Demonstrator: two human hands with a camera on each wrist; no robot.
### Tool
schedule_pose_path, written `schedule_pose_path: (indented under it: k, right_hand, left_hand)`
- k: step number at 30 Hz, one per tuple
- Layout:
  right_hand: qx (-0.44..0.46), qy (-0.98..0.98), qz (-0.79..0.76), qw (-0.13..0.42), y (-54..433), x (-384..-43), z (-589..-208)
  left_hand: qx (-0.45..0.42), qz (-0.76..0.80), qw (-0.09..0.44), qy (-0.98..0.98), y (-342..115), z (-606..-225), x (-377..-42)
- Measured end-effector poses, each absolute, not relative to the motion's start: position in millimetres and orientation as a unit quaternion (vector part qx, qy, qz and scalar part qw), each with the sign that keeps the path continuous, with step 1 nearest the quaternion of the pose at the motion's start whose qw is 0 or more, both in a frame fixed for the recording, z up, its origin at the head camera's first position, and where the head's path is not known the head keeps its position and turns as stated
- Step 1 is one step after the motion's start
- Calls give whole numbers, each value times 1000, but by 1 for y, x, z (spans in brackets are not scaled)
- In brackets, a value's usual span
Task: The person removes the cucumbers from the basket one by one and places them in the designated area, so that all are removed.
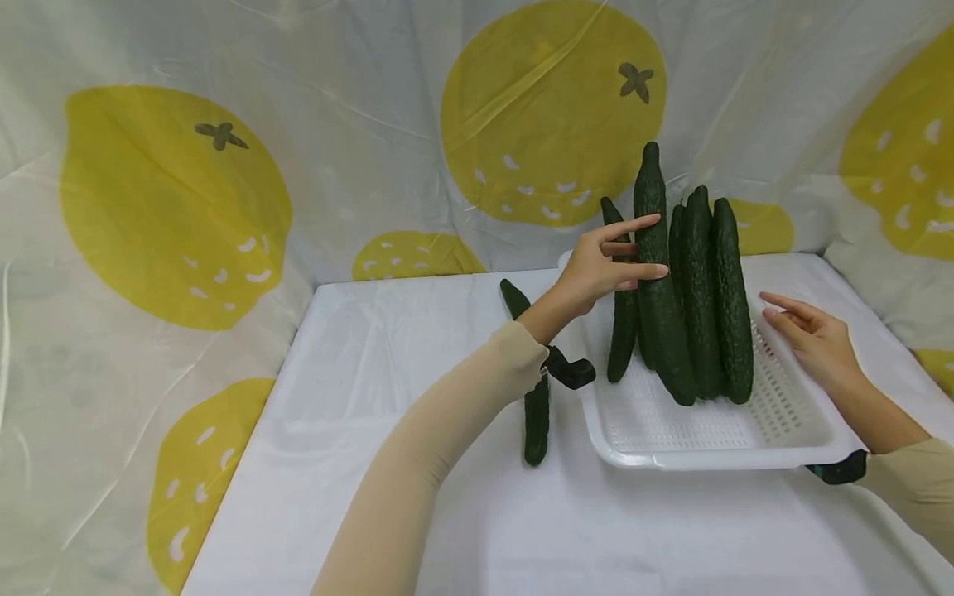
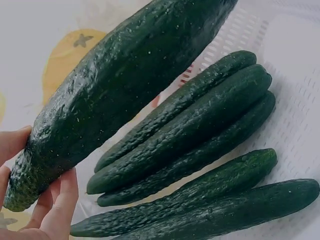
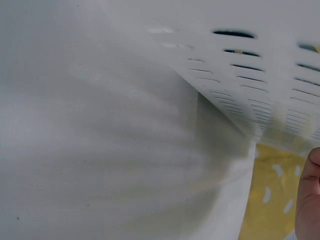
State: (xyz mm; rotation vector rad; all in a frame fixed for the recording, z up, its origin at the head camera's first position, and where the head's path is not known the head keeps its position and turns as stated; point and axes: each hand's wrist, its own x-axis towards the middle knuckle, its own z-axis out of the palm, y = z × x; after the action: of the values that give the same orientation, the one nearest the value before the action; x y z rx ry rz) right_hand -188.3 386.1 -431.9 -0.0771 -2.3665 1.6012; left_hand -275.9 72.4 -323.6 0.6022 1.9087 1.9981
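Note:
My left hand (image 1: 592, 269) pinches a dark green cucumber (image 1: 652, 186) near its upper end, thumb on one side and fingers on the other. The cucumber stands steeply tilted over a white perforated basket (image 1: 656, 457). Close up in the left wrist view, several more bumpy cucumbers (image 2: 185, 135) lie side by side in the basket. At the basket's right side, my right hand (image 1: 820, 343) holds the rim with thumb and fingers. Only part of that hand (image 3: 309, 200) shows in the right wrist view, beside the slotted basket wall.
Left of the basket, one cucumber (image 1: 537, 422) lies on the white-covered table (image 1: 358, 397), partly hidden behind my left forearm. A hanging sheet printed with yellow lemons (image 1: 179, 207) encloses the table's back and sides.

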Motion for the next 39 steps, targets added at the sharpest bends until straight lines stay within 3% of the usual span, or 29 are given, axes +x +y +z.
schedule_pose_path:
  k: [39]
  right_hand:
    - [-32, -820, 556, 131, 387, -186, -431]
  left_hand:
    - [129, 772, 176, 597, -14, -337, -264]
